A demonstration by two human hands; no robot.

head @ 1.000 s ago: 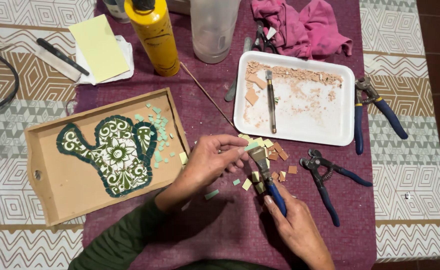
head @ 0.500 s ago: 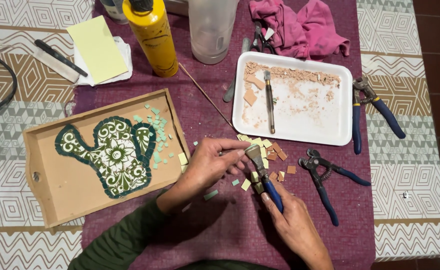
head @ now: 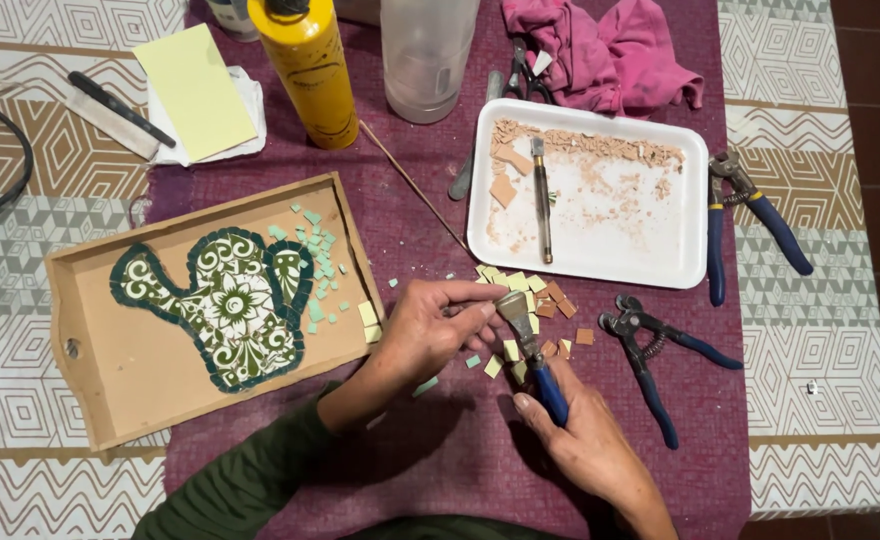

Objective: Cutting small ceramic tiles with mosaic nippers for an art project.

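A: Since the frame half a second back my hands have barely shifted; the left hand (head: pixel 438 325) has drawn in a touch closer to the nipper head, and the loose tiles lie as they did.

B: What is each hand gripping?

A: The right hand (head: pixel 585 440) is wrapped shut round the blue-handled tile nippers (head: pixel 532 350), head pointing up and away from me. The left thumb and fingers are pressed together at the jaws, pinching what I take for a small tile piece (too hidden by the fingertips to be sure).

B: How to cut it well?

A: Seat only the tile's edge in the jaws, hold it level, squeeze steadily over the purple cloth (head: pixel 430 450) so chips land near the tile pile (head: pixel 535 295), beside the white tray (head: pixel 600 270).

B: Pose?

A: Both wrists low, forearms converging from my body, the wooden mosaic tray (head: pixel 120 380) left of them
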